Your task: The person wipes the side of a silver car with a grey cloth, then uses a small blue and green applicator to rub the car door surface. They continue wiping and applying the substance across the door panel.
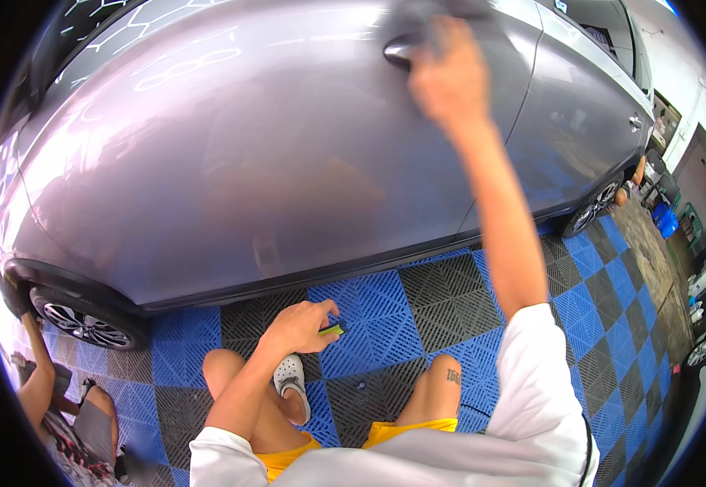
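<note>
The grey side of a car fills the upper view, its door panel glossy with reflections. My right hand reaches up to the door, beside the door handle, and is blurred by motion. A grey patch shows at its fingers; I cannot tell whether it is a held cloth or part of the car. Low over the floor, in front of the door, my left hand grips a small yellow-green and dark block. Its fingers cover most of that block.
Blue and black slotted floor tiles lie beneath me. The front wheel and rear wheel stand at either side. At the lower left, another person crouches by the front wheel. A blue container stands far right.
</note>
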